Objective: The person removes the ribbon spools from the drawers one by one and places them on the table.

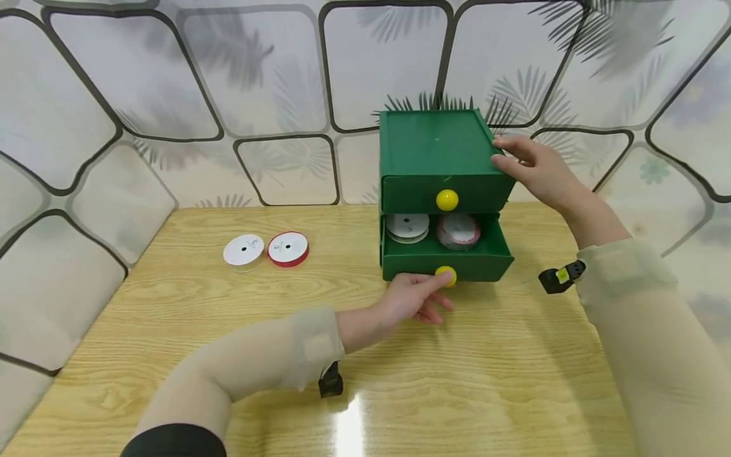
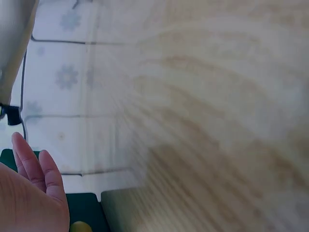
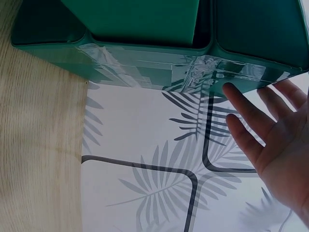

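Head view gives me the clearest picture: a green, box-shaped cabinet (image 1: 436, 143), perhaps coated card or thin plastic, stands toward the back of a wood-grained worktop (image 1: 497, 368), its green, open-topped lower drawer (image 1: 408, 268) sticking out in front. Inside that drawer I see a white, round spool (image 1: 407, 226) beside a round spool with a pink edge (image 1: 459, 230). The left hand (image 1: 414, 298) has one digit against the round yellow knob (image 1: 452, 272) on the drawer front, its other fingers loosely extended below; I see no firm pinch. The right hand (image 1: 533, 168) is at the cabinet's upper right edge, its fingers spread and relaxed, not gripping; I can't tell how hard they press. From the right wrist I make out clear tape (image 3: 193, 67) along the cabinet's side. I judge the whole thing light and fairly stiff, yet likely to skid or dent, so I'd steady the cabinet by its upper edge and work the drawer at the knob, which looks smooth and possibly slippery, keeping the force level and gentle.
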Motion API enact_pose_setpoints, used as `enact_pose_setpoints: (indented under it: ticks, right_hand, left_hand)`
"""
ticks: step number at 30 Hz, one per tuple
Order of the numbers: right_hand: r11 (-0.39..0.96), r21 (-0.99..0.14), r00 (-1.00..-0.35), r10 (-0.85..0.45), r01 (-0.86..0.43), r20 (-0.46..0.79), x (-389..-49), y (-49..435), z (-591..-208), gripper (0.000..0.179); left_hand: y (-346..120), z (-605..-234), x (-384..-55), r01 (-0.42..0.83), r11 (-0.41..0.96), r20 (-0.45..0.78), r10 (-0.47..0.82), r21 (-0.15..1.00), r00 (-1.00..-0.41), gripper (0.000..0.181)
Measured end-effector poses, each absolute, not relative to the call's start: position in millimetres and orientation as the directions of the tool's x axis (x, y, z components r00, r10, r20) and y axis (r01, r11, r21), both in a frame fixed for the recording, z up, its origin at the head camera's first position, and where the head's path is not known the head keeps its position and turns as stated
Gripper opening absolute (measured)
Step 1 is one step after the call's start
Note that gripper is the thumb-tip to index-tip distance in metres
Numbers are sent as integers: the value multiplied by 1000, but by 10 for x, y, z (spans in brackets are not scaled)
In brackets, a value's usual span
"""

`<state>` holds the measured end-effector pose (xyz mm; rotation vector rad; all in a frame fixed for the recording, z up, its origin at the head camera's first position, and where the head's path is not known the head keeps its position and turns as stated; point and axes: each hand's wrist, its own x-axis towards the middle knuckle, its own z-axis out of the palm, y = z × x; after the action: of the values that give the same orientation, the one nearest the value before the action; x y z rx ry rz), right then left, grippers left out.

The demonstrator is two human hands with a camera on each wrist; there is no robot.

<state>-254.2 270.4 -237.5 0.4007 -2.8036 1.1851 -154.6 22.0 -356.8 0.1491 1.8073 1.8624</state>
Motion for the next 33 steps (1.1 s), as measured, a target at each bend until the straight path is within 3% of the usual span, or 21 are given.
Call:
enact_pose_setpoints:
  ticks: [33]
  right_hand:
    - [669,-691,-961,-208,-274,180,-2541,2706,-2386,60]
  left_hand:
    - [173,-3618,-1113,-336,48,-318,463,941,-827,42]
